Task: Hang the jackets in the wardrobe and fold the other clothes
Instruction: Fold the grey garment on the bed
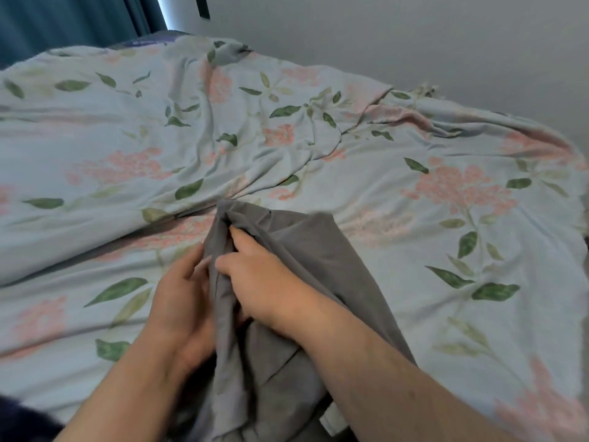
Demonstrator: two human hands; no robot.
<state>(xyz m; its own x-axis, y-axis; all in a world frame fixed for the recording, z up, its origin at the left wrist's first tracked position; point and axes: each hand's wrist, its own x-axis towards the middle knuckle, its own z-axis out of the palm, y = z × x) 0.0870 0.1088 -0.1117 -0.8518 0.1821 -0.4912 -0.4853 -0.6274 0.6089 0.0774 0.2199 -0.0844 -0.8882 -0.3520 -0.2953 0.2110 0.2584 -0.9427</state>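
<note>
A grey garment is bunched up in front of me above the bed, its lower part hanging down toward the frame's bottom edge. My left hand grips its left side, fingers curled into the cloth. My right hand grips the same gathered fold from the right, thumb pressed into the fabric near the top. Both hands meet at one vertical ridge of cloth. What kind of garment it is cannot be told.
A rumpled duvet with pink flowers and green leaves on pale blue covers the bed. A plain wall stands behind, teal curtains at the far left. The bed's right edge drops off at the frame's right side.
</note>
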